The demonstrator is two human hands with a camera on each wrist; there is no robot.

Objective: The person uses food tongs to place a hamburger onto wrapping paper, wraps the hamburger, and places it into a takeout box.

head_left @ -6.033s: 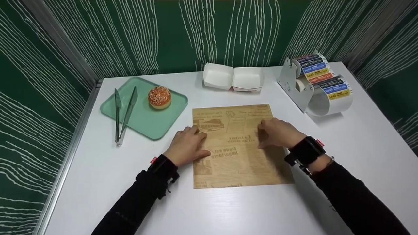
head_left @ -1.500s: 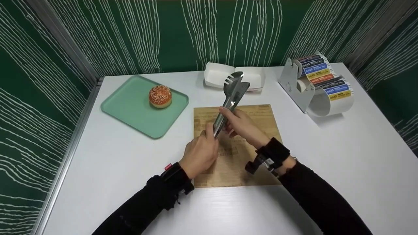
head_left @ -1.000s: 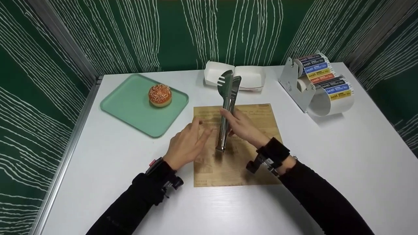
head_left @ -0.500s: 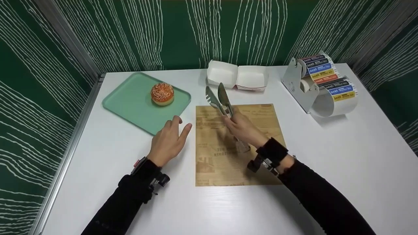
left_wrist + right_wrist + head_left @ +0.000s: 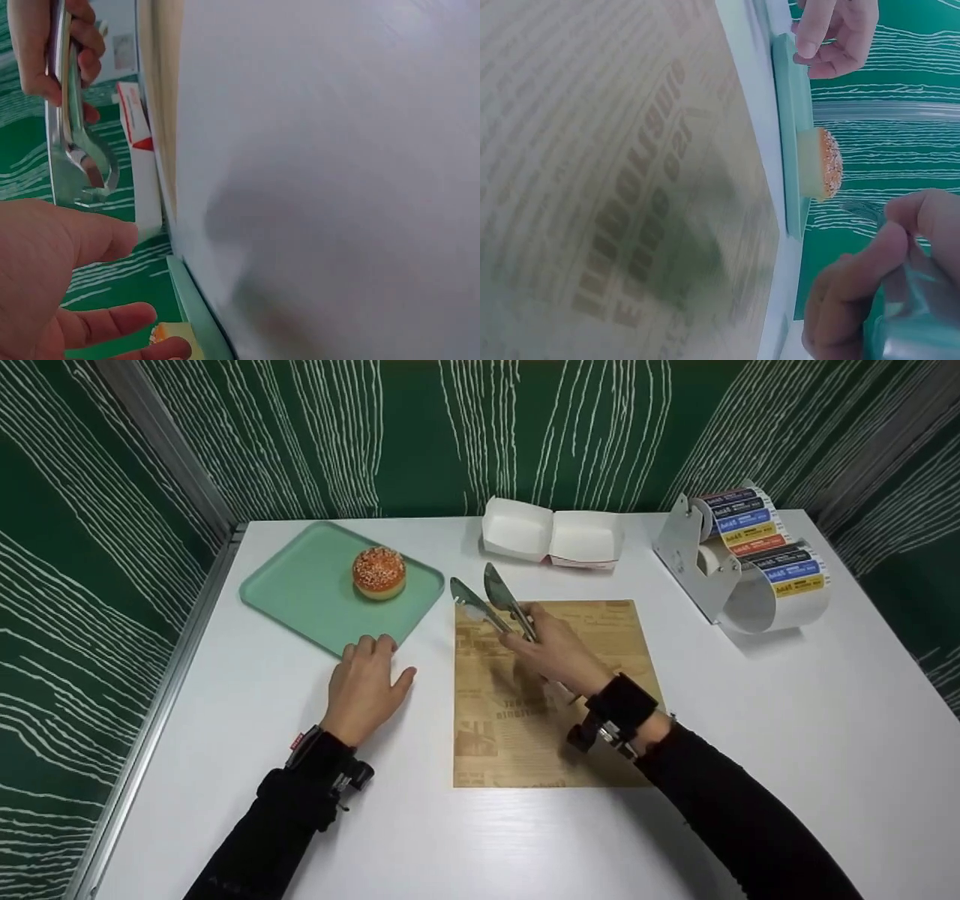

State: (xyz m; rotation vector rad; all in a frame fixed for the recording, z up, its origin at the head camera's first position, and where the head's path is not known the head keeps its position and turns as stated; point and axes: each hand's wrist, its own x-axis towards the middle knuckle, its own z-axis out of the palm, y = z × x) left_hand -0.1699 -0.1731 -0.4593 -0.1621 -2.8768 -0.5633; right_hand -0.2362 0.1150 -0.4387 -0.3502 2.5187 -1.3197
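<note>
My right hand (image 5: pixel 559 651) grips a pair of metal tongs (image 5: pixel 504 596) above the brown printed paper (image 5: pixel 495 765); the tongs' two arms are spread, tips pointing up-left. My left hand (image 5: pixel 364 690) holds nothing, its fingers loosely bent at the near corner of the green tray (image 5: pixel 292 585). On that tray sits a round bun (image 5: pixel 379 574) topped with white seeds. The left wrist view shows the left thumb and fingers apart, with the tongs (image 5: pixel 79 150) beyond them. In the right wrist view the bun (image 5: pixel 821 165) stands past the right hand's fingers.
At the back of the white table (image 5: pixel 480 847) stands an unfolded white paper box (image 5: pixel 517 531). A metal dispenser (image 5: pixel 682 562) with a roll of coloured labels (image 5: pixel 750 525) is at the back right. Green walls with white streaks (image 5: pixel 420 435) border the table.
The tongs went from beside the tray to over the paper, held first by both hands, then the right alone. Their arms have spread. My left hand let go and moved left to the tray.
</note>
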